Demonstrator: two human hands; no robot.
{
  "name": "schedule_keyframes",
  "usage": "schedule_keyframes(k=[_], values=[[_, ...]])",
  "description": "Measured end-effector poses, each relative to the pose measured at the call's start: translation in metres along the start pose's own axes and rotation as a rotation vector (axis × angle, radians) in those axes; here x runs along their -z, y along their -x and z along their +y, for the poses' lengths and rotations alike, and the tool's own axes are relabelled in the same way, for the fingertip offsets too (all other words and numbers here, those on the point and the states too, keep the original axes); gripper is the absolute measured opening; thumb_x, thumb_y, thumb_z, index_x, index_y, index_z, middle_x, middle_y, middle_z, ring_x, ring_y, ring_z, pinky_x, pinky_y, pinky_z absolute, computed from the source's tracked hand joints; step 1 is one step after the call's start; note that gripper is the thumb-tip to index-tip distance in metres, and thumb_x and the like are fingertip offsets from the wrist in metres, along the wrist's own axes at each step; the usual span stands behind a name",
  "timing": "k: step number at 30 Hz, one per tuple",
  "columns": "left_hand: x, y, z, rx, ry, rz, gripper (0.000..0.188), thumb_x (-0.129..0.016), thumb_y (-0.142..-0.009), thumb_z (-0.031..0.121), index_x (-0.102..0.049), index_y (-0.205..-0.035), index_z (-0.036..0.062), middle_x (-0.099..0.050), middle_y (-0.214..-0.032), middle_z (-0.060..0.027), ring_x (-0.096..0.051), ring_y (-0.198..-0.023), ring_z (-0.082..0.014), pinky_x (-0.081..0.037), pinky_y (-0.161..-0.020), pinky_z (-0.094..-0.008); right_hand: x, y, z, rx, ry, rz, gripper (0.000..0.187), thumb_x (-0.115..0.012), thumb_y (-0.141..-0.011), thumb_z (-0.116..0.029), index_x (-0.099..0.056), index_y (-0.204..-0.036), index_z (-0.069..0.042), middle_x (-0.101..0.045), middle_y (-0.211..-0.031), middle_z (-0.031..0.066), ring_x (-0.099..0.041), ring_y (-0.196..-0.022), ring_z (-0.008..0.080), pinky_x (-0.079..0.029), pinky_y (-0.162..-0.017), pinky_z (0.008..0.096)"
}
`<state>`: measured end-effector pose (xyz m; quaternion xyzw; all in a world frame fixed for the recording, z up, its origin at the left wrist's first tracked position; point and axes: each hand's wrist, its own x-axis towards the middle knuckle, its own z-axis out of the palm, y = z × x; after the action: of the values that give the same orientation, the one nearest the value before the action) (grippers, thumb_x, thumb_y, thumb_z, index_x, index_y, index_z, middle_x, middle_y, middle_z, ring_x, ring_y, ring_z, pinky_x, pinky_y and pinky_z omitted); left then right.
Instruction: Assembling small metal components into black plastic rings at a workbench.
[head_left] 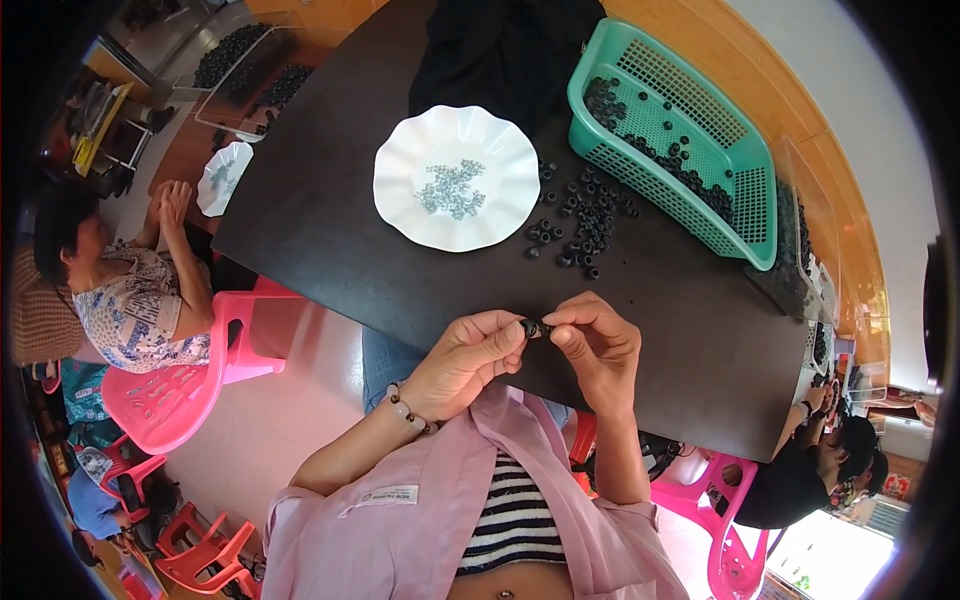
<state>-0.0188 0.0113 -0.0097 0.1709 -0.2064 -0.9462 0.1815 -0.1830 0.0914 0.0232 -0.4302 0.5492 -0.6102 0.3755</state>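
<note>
Black piece, progress: one small black piece (531, 328) is judged to be partway through its handling; whether anything is already fitted to it cannot be told.
Loose pieces, left: many loose black pieces (590, 215) are scattered on the table (320, 235), right of the white plate (512, 195); clear bits (452, 190) are gathered in the plate, so much appears to remain.
Green basket, perhaps done: further black pieces are held in the green basket (655, 190), farther right of the plate; whether these are finished or waiting cannot be told.
Black piece, place: it is held nearer the wearer than the plate, slightly to its right.
Black piece, long axis: it appears to be laid roughly left to right; its ends are partly hidden.
Left hand (475, 350): the piece's left end is pinched by thumb and fingers.
Right hand (605, 345): its right end is pinched by the fingers.
</note>
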Motion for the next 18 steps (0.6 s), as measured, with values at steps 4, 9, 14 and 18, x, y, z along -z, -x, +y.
schedule_keyframes(k=[4, 9, 14, 18], values=[[0.001, 0.0003, -0.0008, -0.006, -0.009, 0.025, 0.021, -0.061, -0.095, 0.025, -0.064, -0.101, 0.0053, -0.056, -0.081, 0.0036, -0.05, -0.075, -0.0055, -0.043, -0.072, -0.0198, -0.0003, -0.0007, -0.003, 0.002, 0.055, -0.009, 0.011, -0.071, -0.082, -0.003, -0.07, -0.093, 0.0, -0.065, -0.086, 0.0057, -0.056, -0.08, 0.0133, -0.045, -0.072, 0.0248], [0.0032, 0.0008, -0.0021, -0.018, -0.009, 0.025, 0.021, -0.062, -0.094, 0.024, -0.064, -0.102, 0.0046, -0.057, -0.081, 0.0037, -0.05, -0.075, -0.0059, -0.043, -0.072, -0.0197, -0.001, -0.0021, -0.0043, 0.028, 0.138, -0.029, 0.011, -0.073, -0.08, -0.003, -0.071, -0.091, -0.001, -0.065, -0.083, 0.0053, -0.056, -0.079, 0.0136, -0.044, -0.069, 0.0253], [0.0047, 0.0006, -0.0022, -0.032, -0.04, 0.034, 0.021, -0.064, -0.092, 0.023, -0.065, -0.102, 0.0037, -0.058, -0.082, 0.004, -0.05, -0.075, -0.005, -0.043, -0.07, -0.0188, -0.0028, -0.0037, -0.0088, 0.057, 0.228, -0.027, 0.012, -0.074, -0.078, -0.002, -0.072, -0.089, -0.002, -0.065, -0.079, 0.0048, -0.056, -0.077, 0.0148, -0.045, -0.068, 0.0264], [0.0055, -0.0005, -0.0025, -0.04, -0.064, 0.041, 0.023, -0.066, -0.092, 0.024, -0.065, -0.102, 0.0033, -0.058, -0.084, 0.004, -0.05, -0.075, -0.0046, -0.043, -0.07, -0.0184, -0.0034, -0.0035, -0.0097, 0.094, 0.302, -0.027, 0.014, -0.075, -0.075, -0.001, -0.073, -0.089, -0.004, -0.066, -0.079, 0.0051, -0.056, -0.075, 0.0159, -0.045, -0.068, 0.0272]])
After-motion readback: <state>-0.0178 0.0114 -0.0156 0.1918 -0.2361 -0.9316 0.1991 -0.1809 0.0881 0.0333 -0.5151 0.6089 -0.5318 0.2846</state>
